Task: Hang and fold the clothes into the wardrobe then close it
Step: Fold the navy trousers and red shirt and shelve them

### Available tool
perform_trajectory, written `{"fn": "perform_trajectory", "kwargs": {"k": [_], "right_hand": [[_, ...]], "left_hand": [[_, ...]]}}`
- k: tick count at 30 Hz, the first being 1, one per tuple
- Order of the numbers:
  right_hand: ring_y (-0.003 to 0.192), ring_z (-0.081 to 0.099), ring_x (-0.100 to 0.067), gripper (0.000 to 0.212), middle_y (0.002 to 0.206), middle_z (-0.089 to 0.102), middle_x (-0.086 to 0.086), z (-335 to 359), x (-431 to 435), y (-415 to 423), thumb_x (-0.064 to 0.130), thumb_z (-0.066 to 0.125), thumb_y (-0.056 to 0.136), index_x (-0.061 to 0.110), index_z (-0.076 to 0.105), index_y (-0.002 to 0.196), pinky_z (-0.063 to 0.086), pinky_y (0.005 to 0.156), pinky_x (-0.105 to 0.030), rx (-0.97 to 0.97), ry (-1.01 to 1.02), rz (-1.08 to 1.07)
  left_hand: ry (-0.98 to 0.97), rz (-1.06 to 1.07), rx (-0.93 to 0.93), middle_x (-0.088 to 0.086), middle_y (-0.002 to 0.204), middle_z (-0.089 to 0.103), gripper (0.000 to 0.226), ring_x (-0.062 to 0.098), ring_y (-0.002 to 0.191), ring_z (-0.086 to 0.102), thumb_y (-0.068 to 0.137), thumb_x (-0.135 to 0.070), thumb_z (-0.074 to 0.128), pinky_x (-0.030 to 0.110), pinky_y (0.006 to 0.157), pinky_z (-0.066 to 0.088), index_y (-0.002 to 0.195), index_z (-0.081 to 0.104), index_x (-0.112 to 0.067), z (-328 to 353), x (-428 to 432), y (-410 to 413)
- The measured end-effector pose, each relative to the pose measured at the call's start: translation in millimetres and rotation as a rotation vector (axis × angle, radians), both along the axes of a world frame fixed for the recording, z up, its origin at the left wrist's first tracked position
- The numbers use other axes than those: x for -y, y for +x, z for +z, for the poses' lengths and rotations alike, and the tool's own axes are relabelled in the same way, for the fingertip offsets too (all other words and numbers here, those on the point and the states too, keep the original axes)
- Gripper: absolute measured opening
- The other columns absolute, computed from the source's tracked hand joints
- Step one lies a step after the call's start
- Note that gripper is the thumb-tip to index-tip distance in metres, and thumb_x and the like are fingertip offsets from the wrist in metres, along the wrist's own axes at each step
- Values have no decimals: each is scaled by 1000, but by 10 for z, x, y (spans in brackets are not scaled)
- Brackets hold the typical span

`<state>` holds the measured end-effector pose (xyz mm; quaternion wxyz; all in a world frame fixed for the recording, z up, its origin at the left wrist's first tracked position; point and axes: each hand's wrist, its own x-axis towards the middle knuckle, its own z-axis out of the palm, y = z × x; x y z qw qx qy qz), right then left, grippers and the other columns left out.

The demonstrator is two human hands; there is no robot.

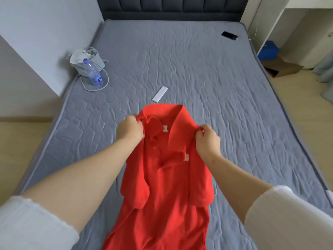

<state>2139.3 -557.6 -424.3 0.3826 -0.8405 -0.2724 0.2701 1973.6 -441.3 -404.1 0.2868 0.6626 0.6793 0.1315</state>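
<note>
Over the bed [180, 56], both the left hand [131, 129] and the right hand [207, 139] pinch the red shirt [165, 177] at its shoulders, collar toward 12 o'clock, hem toward 6.

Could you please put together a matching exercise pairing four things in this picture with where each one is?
Things:
1. red polo shirt
2. water bottle
3. white remote
4. black phone

Places:
A. far right part of the mattress, towards the headboard
B. gripped near the collar by the left hand and right hand
C. beside the grey bag, near the mattress's left edge
D. flat on the mattress just beyond the shirt's collar

Pairs: 1-B, 2-C, 3-D, 4-A
</note>
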Motion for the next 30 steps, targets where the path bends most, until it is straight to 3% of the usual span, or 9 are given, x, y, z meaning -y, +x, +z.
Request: {"fn": "perform_trajectory", "kwargs": {"k": [2,4,6,9,13,21,24,27,30], "right_hand": [[101,57,-24,40,105,60,-8,9,-189,74,6,37,91,15,50,128,34,68,-21,34,60,98],[126,42,-18,65,139,43,-6,-64,-247,75,-4,38,87,14,22,147,34,94,-18,45,101,254],[143,17,-17,77,157,14,-3,-203,-197,33,-5,40,85,18,6,150,21,114,-35,81,35,367],[145,8,-16,75,158,4,0,-505,15,-88,1,41,87,23,5,150,17,116,-43,45,-91,391],[141,23,-17,67,156,18,1,-993,518,-373,7,44,89,22,19,148,24,113,-36,-110,-252,340],[114,54,-29,57,135,49,-12,-2085,1942,-854,12,53,86,15,36,140,43,93,-33,-363,-608,50],[113,54,-31,62,131,50,-11,-2375,2332,-957,13,58,80,17,37,138,45,95,-44,-393,-650,-49],[118,51,-29,71,134,47,-7,-2595,2575,-1021,16,64,77,21,33,141,43,98,-47,-457,-625,-112],[129,37,-31,78,145,34,-6,-2769,2712,-1072,25,66,79,24,24,145,34,103,-43,-288,-728,-23]], "left_hand": [[57,0,133,14,114,66,35,31,107,60,92,-17,47,35,90,46,126,51,-16,-66,-162,99],[-60,-58,353,7,139,48,68,25,123,49,91,-13,53,32,101,36,148,15,-22,-201,-197,149],[-175,-114,448,5,151,28,88,21,133,38,89,-6,55,29,108,29,149,-8,-21,-387,-125,140],[-246,-217,361,11,153,23,93,22,136,32,87,-2,58,25,107,24,148,-11,-17,-762,83,15],[-357,-269,255,8,147,35,91,22,132,39,86,-7,61,23,103,28,149,-3,-19,-1250,552,-204],[-496,-596,-74,-5,139,45,43,11,125,44,89,-19,56,17,98,29,131,48,-21,-2134,1841,-804],[-507,-781,-184,-8,147,33,49,10,133,34,89,-24,54,20,104,26,136,42,-26,-2458,2259,-920],[-570,-965,-451,-9,156,7,69,13,144,9,88,-33,54,37,113,19,147,19,-32,-2753,2571,-1063],[-684,-1017,-661,-13,156,-14,82,15,144,-8,88,-29,55,47,114,11,148,0,-33,-2948,2736,-1288]]}}
